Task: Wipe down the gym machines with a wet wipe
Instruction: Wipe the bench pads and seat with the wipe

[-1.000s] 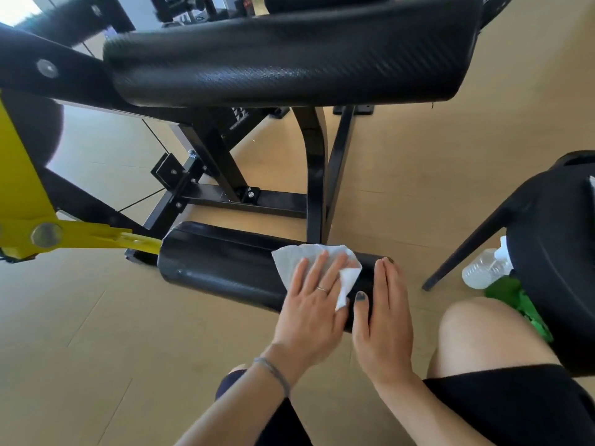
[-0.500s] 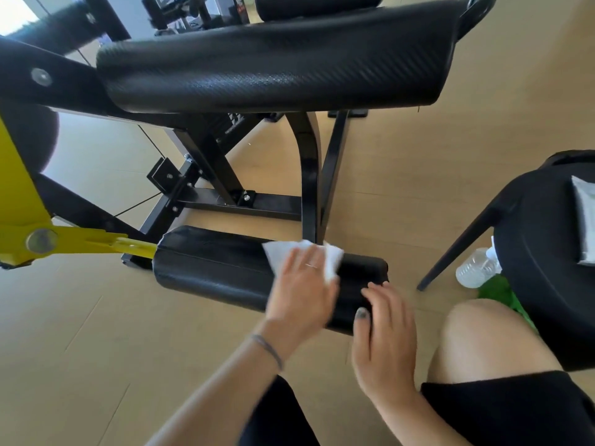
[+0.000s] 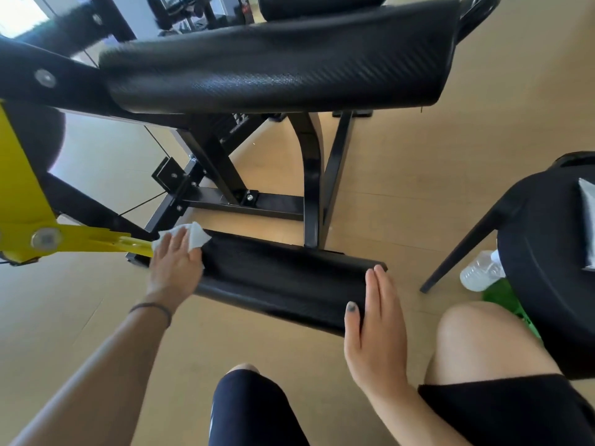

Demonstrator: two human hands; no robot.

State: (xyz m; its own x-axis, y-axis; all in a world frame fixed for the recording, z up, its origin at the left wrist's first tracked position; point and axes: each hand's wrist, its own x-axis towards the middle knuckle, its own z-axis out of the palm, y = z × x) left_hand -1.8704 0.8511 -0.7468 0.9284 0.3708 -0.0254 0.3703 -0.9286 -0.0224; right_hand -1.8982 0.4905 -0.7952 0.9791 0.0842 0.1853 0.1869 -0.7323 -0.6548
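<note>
Bright daylight from window (image 3: pixel 19 14) top left — slight motion blur, wide-angle bending at edges, soft shadows.

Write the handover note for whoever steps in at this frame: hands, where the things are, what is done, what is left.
Left hand: flat, pressing the crumpled white wet wipe onto the left end of the low black textured roller pad, beside the yellow metal lever arm.
Right hand: open, fingers straight, bracing the pad's right end.
Done: cannot tell from this view how much of the pad is wiped.
Left: probably the large black upper pad and the black steel frame.
Nearby: clear plastic bottle on the floor by the black chair.
</note>
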